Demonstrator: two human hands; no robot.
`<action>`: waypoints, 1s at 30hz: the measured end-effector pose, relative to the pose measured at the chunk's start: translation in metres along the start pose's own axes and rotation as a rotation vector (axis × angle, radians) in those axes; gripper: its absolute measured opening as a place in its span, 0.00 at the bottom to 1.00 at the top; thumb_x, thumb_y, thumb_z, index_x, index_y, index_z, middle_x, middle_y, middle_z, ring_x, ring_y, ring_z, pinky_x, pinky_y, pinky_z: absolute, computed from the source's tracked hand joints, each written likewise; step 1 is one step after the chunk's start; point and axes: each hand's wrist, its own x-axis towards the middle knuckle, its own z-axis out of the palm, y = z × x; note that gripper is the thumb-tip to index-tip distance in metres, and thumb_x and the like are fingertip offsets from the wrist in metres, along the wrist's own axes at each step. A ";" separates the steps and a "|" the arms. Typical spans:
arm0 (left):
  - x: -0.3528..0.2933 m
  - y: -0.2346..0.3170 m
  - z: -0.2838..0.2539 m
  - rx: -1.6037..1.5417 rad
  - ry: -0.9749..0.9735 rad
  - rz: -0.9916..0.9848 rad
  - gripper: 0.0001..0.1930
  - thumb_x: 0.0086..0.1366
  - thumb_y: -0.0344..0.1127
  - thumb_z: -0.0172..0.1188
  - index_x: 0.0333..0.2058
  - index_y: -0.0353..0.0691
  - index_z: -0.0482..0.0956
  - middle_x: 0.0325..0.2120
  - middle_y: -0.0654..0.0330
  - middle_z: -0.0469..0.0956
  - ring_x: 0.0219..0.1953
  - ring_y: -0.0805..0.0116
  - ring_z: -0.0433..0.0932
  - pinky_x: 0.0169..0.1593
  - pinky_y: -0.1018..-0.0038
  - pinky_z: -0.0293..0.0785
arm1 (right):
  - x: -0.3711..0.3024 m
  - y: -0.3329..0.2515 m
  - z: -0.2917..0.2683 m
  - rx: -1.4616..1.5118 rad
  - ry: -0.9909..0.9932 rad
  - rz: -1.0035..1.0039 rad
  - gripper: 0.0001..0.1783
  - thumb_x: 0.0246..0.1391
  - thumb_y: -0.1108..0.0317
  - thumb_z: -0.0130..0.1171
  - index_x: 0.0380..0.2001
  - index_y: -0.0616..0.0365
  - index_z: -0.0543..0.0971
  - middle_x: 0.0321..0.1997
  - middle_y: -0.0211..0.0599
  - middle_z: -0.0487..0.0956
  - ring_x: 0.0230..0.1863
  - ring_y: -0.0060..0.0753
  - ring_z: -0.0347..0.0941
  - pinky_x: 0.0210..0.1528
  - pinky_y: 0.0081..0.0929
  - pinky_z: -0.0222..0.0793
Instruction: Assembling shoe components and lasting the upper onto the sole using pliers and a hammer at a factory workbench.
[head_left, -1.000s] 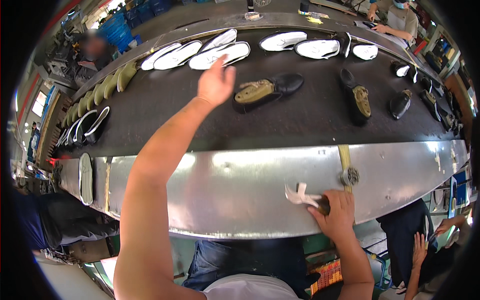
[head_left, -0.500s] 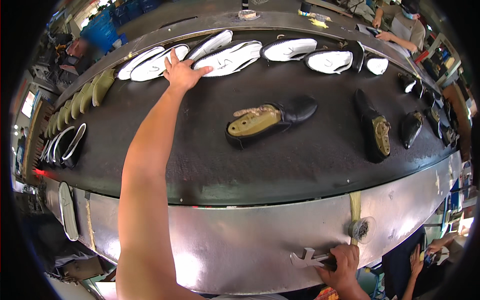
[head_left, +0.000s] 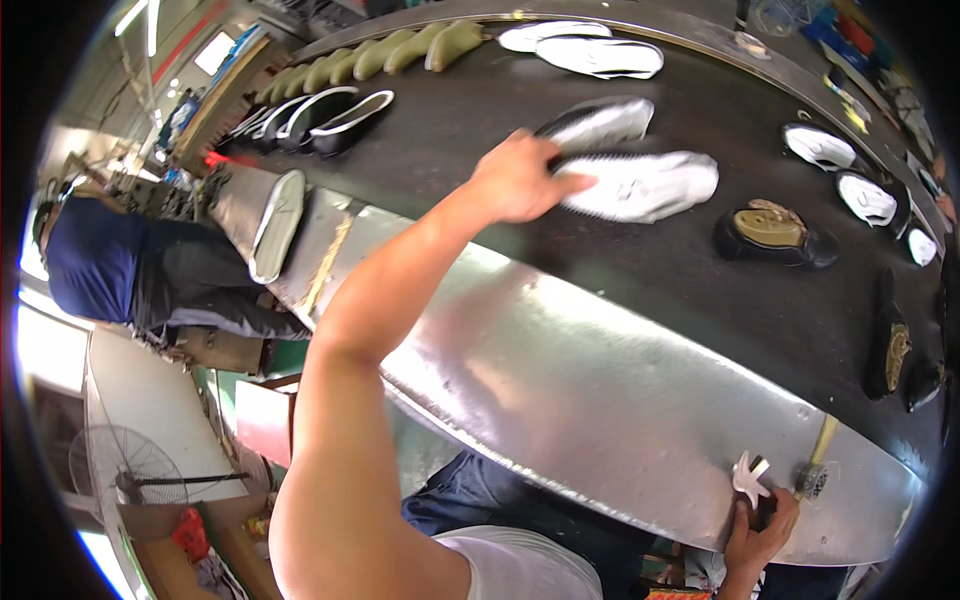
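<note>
Shoe pair [head_left: 640, 188] gripped by left hand [head_left: 520, 180], pickup looks done; right hand [head_left: 760, 535] grips hammer [head_left: 747, 482]; white-bottomed shoes [head_left: 600, 57] remain beyond left hand.

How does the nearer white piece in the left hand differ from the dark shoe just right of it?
The white piece shows a white face; the dark shoe shows black sides and an olive insert. The left hand grips the white piece, while no hand touches the dark shoe. Both are elongated.

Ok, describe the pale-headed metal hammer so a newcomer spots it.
Find the long, shiny silver metal ledge. Near its right end, the person's bare right hand grips the hammer; its angular shape sets it apart from the round, transparent dish alongside.
</note>
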 end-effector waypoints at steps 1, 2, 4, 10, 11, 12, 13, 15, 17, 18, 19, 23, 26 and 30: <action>-0.047 -0.020 -0.017 0.022 0.029 -0.007 0.33 0.57 0.64 0.63 0.41 0.33 0.81 0.38 0.44 0.77 0.43 0.47 0.77 0.47 0.59 0.72 | -0.001 0.001 0.001 -0.019 0.008 -0.018 0.26 0.45 0.73 0.66 0.49 0.64 0.71 0.47 0.50 0.72 0.45 0.53 0.70 0.50 0.42 0.67; -0.086 -0.033 -0.033 -0.004 0.003 -0.017 0.33 0.56 0.64 0.64 0.40 0.33 0.82 0.37 0.46 0.75 0.43 0.48 0.76 0.47 0.60 0.72 | -0.001 0.000 0.002 -0.013 0.003 -0.029 0.26 0.45 0.73 0.66 0.49 0.64 0.71 0.47 0.50 0.72 0.45 0.53 0.70 0.50 0.42 0.67; -0.153 -0.057 -0.058 -0.057 -0.030 -0.082 0.31 0.55 0.61 0.67 0.40 0.33 0.82 0.36 0.46 0.74 0.44 0.48 0.76 0.47 0.61 0.73 | 0.001 -0.005 0.003 -0.047 0.028 -0.017 0.27 0.47 0.69 0.67 0.50 0.64 0.70 0.45 0.50 0.72 0.45 0.55 0.70 0.48 0.44 0.66; -0.277 -0.155 -0.046 -0.405 0.196 0.111 0.25 0.52 0.45 0.74 0.44 0.34 0.82 0.52 0.38 0.71 0.55 0.41 0.72 0.59 0.61 0.67 | 0.000 0.005 0.010 -0.069 0.059 0.000 0.26 0.51 0.67 0.65 0.51 0.66 0.71 0.48 0.52 0.73 0.50 0.55 0.70 0.54 0.44 0.65; -0.286 -0.182 -0.046 -0.492 0.298 0.048 0.26 0.52 0.44 0.74 0.46 0.35 0.81 0.54 0.37 0.69 0.59 0.41 0.69 0.62 0.60 0.65 | -0.002 0.007 0.010 -0.088 0.066 0.004 0.26 0.52 0.67 0.65 0.52 0.66 0.71 0.50 0.53 0.73 0.50 0.55 0.70 0.55 0.44 0.65; -0.282 -0.216 -0.047 -0.335 0.555 -0.091 0.30 0.53 0.45 0.74 0.50 0.33 0.78 0.58 0.36 0.66 0.62 0.41 0.65 0.64 0.60 0.60 | -0.003 0.007 0.008 -0.131 0.088 -0.025 0.27 0.53 0.66 0.66 0.52 0.67 0.70 0.51 0.54 0.73 0.51 0.56 0.71 0.55 0.44 0.66; -0.273 -0.256 -0.047 -0.167 0.805 -0.235 0.34 0.53 0.46 0.73 0.54 0.31 0.74 0.61 0.35 0.63 0.65 0.41 0.61 0.67 0.61 0.56 | -0.004 0.010 0.005 -0.143 0.086 -0.024 0.27 0.53 0.66 0.66 0.52 0.67 0.70 0.51 0.54 0.73 0.51 0.56 0.71 0.55 0.44 0.66; -0.262 -0.359 -0.052 0.357 1.103 -0.490 0.39 0.53 0.46 0.73 0.60 0.33 0.68 0.61 0.41 0.66 0.63 0.46 0.65 0.65 0.61 0.60 | -0.004 0.017 0.006 -0.143 0.051 -0.003 0.27 0.55 0.64 0.65 0.54 0.67 0.70 0.53 0.53 0.73 0.53 0.53 0.71 0.58 0.40 0.65; -0.252 -0.430 -0.063 -0.156 1.042 -1.040 0.39 0.51 0.41 0.75 0.57 0.28 0.68 0.53 0.44 0.74 0.55 0.55 0.73 0.59 0.64 0.67 | 0.001 0.016 0.017 -0.096 0.067 -0.034 0.27 0.55 0.63 0.65 0.54 0.66 0.71 0.52 0.53 0.74 0.53 0.52 0.72 0.57 0.40 0.66; -0.247 -0.427 -0.060 -0.454 0.872 -0.934 0.39 0.50 0.41 0.76 0.57 0.27 0.68 0.51 0.46 0.76 0.52 0.56 0.75 0.57 0.66 0.68 | 0.000 0.012 0.009 -0.120 0.071 -0.023 0.27 0.55 0.63 0.65 0.54 0.65 0.71 0.52 0.53 0.74 0.52 0.52 0.72 0.57 0.40 0.66; -0.248 -0.423 -0.058 -0.733 0.683 -0.820 0.39 0.50 0.41 0.76 0.56 0.27 0.69 0.48 0.48 0.78 0.49 0.58 0.77 0.56 0.67 0.70 | -0.001 0.006 0.002 -0.113 0.066 -0.015 0.26 0.55 0.63 0.65 0.53 0.65 0.72 0.50 0.53 0.75 0.50 0.51 0.73 0.55 0.40 0.67; -0.259 -0.444 -0.038 -0.341 0.922 -0.645 0.37 0.51 0.42 0.75 0.55 0.26 0.70 0.48 0.47 0.78 0.48 0.54 0.78 0.56 0.65 0.71 | 0.010 -0.008 0.013 -0.106 0.114 -0.109 0.26 0.53 0.60 0.66 0.49 0.65 0.73 0.45 0.51 0.76 0.46 0.53 0.73 0.51 0.41 0.69; -0.282 -0.378 -0.056 0.316 0.965 -0.395 0.43 0.52 0.48 0.73 0.60 0.30 0.65 0.54 0.40 0.70 0.60 0.42 0.64 0.63 0.58 0.62 | 0.006 -0.014 0.006 -0.153 0.140 -0.127 0.25 0.53 0.57 0.66 0.46 0.64 0.74 0.41 0.51 0.76 0.45 0.56 0.72 0.50 0.44 0.68; -0.338 -0.260 -0.104 0.037 1.087 0.030 0.37 0.58 0.37 0.72 0.60 0.29 0.63 0.54 0.45 0.69 0.55 0.55 0.71 0.60 0.65 0.65 | 0.007 -0.011 0.012 -0.214 0.215 -0.191 0.25 0.53 0.55 0.65 0.45 0.63 0.75 0.43 0.50 0.77 0.46 0.55 0.73 0.51 0.44 0.68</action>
